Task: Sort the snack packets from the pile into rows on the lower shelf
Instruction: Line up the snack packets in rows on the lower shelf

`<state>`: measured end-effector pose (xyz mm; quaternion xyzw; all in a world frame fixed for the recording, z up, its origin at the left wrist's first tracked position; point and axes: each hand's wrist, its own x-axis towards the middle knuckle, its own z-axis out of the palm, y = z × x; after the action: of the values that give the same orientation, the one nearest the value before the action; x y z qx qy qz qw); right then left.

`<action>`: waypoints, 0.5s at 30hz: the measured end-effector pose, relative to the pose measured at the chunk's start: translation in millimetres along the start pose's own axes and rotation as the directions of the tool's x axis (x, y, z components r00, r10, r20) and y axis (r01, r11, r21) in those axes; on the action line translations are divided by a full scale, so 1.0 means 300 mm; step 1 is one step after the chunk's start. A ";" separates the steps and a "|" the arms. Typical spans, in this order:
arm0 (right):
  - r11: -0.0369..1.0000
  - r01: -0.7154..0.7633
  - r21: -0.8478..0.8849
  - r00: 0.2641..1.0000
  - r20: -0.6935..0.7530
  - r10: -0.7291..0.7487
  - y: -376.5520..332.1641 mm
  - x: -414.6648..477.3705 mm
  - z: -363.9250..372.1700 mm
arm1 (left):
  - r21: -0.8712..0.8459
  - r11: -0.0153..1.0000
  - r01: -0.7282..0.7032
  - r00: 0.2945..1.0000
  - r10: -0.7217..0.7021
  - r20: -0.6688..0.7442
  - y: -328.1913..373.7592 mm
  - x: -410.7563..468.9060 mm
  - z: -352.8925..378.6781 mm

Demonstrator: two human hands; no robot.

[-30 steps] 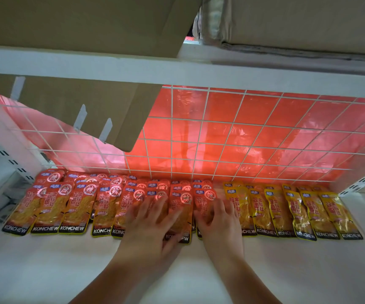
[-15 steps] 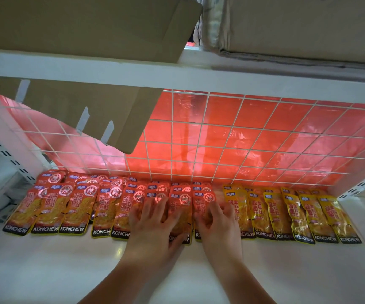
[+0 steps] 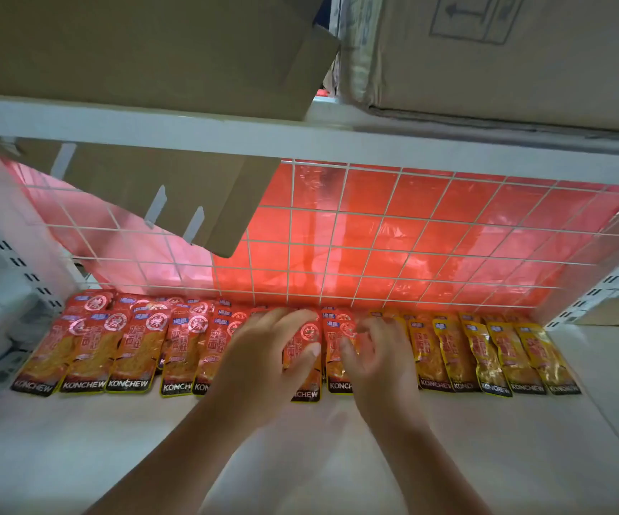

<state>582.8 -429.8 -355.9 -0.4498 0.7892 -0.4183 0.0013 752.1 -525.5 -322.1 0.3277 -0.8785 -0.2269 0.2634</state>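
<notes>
While left hand lies flat, fingers spread, on red packets | right hand curls beside it, grip unclear | both rows at foot of wire grid, yellow packets at its right end | nudge gently, squaring edges toward grid.

Lays left hand with spread fingers flat on the red snack packets mid-row. Sets right hand just beside it, blurred fingers bent where red meets the yellow snack packets. Shows overlapping rows on the white lower shelf, near the wire grid.
</notes>
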 end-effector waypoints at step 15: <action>0.940 0.311 0.140 0.937 -0.208 -0.279 -0.437 0.092 -0.938 | -0.310 0.777 -0.547 0.835 0.484 -0.261 0.650 0.223 -0.405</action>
<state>553.1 -296.2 -76.0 -0.5208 0.6704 -0.5196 -0.0968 694.1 -466.3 -97.5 0.0356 -0.8499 -0.2800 0.4450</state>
